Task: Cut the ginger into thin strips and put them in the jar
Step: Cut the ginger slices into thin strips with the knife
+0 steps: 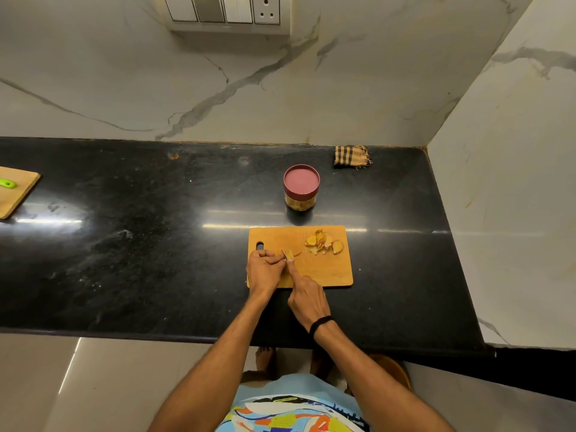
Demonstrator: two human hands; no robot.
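- The left hand (265, 271) pinches a small ginger bit (290, 254) on the board (330, 272).
- The right hand (307, 299) is beside it, one finger out; its grip cannot be told.
- Slices (324, 243) lie right of the pinch.
- The jar (301, 202), lid (301, 181) on, stands beyond.

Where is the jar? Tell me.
In the head view, the jar stands on the counter right of centre, just beyond the cutting board, left of the checked cloth.

Beyond the hands (265, 271), veined marble walls (124, 73) rose behind a glossy black bench (156, 244), a switch panel (223, 9) above; pale, possibly tiled floor (46, 385) lay nearer.
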